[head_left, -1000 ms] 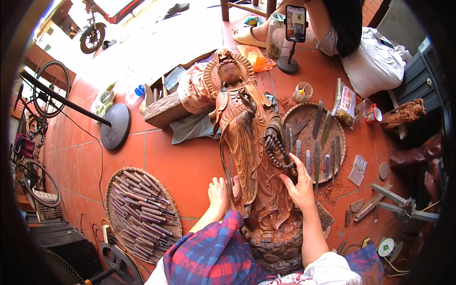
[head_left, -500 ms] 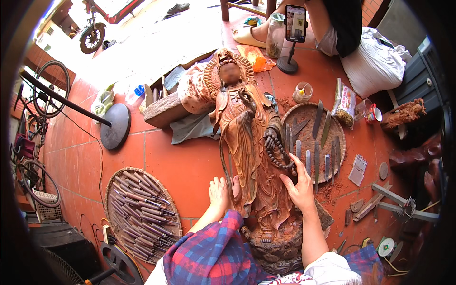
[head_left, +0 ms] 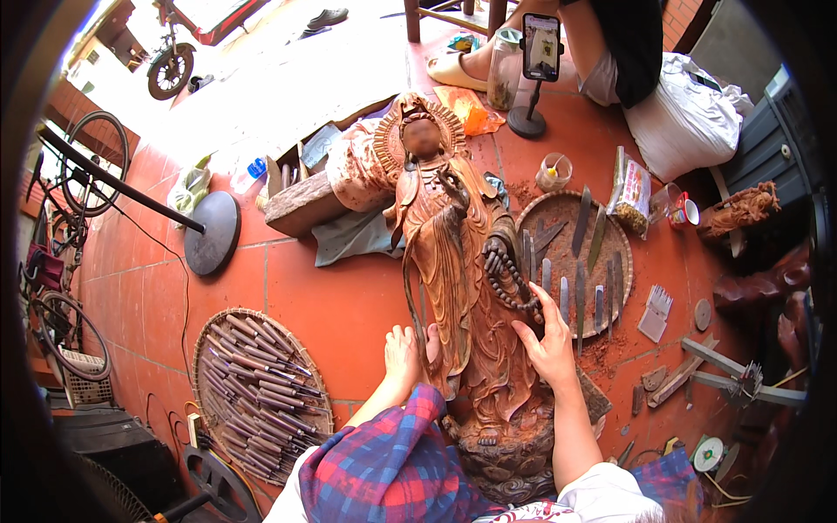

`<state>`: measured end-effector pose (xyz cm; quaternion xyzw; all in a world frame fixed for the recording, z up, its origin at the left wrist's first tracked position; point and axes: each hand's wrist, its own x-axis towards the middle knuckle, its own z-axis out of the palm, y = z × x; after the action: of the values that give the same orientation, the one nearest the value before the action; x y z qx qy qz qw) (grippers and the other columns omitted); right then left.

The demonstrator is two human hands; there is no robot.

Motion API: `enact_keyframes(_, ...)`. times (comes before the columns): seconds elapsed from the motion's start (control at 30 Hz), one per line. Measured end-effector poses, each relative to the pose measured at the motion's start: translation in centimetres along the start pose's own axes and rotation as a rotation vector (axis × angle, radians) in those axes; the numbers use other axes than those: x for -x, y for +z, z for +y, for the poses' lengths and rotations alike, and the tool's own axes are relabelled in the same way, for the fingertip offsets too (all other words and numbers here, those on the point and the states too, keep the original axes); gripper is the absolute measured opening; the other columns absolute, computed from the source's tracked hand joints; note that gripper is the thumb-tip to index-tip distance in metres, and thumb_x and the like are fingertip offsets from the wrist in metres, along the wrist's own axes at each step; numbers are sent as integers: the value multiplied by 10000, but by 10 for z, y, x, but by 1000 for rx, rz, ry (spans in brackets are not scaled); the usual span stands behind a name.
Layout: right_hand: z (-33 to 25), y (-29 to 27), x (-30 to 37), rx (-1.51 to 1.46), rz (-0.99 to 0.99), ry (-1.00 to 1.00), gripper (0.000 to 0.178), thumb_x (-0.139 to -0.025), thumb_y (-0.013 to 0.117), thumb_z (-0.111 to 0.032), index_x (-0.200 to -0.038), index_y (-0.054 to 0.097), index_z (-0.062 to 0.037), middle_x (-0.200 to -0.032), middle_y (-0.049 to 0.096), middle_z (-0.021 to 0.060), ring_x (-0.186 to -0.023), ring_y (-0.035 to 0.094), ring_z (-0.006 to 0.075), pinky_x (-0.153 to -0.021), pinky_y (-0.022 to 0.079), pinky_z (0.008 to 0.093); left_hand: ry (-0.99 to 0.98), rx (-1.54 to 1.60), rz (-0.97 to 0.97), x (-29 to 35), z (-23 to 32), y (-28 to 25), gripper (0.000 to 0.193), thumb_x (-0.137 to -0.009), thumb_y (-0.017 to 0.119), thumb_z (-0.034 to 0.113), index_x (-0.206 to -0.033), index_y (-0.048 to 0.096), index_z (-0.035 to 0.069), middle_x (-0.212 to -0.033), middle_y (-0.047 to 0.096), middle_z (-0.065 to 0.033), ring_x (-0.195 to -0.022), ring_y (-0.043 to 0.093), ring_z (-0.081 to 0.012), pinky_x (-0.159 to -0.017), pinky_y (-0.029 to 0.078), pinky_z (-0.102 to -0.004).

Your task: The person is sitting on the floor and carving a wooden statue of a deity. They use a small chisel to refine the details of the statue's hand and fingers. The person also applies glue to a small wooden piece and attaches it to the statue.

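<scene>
A carved wooden statue [head_left: 475,261] in long robes, with a rayed halo and a string of carved beads, leans back in front of me. Its head end rests on a cloth-wrapped bundle [head_left: 362,166] over a wooden block [head_left: 301,205]; its dark base [head_left: 514,462] is near my lap. My left hand [head_left: 401,356] is closed around the thin hanging edge of the robe, thumb on the inner side. On the opposite side my right hand [head_left: 551,349] grips the robe just below the beads, thumb on the front, some fingers hidden.
Many-handled carving tools fill a round woven tray [head_left: 205,336] at left. Flat blades lie on another woven tray [head_left: 558,205] at right. A phone on a stand [head_left: 527,120], a jar [head_left: 504,74], a white sack [head_left: 689,122] and a seated person's leg [head_left: 514,22] are beyond.
The statue and both hands stay in place; the view has shifted only very slightly.
</scene>
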<state>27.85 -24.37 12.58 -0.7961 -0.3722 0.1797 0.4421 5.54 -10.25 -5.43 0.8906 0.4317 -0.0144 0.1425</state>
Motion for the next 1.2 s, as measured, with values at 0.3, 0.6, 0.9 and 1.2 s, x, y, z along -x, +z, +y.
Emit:
enact_keyframes(0.3,-3,-2,0,-10,-25,41,620,-926,714,-257,-1455,452,-63,-1403,547,221,-1332,509,380,-1097,402,453,-31,8,32,5,-3,2,167,-971,537,196,-989,551,30,-1015,542,-180,-961,580,-352,-769,518,-437)
enact_keyframes(0.6,-2,0,0,3,-1,15,620,-911,734,-226,-1439,465,-47,-1365,569,220,-1285,549,374,-1068,432,436,31,-15,41,5,-1,0,136,-943,557,175,-967,552,41,-987,544,-172,-938,584,-343,-760,515,-431)
enact_keyframes(0.9,-2,1,-1,-14,-6,-4,620,-914,729,-242,-1440,465,-47,-1367,566,220,-1292,543,375,-1074,424,439,29,-25,45,6,2,-1,133,-942,557,176,-967,552,45,-985,545,-167,-934,586,-337,-757,513,-427)
enact_keyframes(1.2,-3,0,-1,0,-6,3,619,-917,727,-235,-1444,462,-47,-1369,564,223,-1289,544,375,-1074,425,439,30,-37,51,6,6,0,130,-941,557,177,-966,552,49,-983,545,-162,-931,587,-331,-753,511,-424)
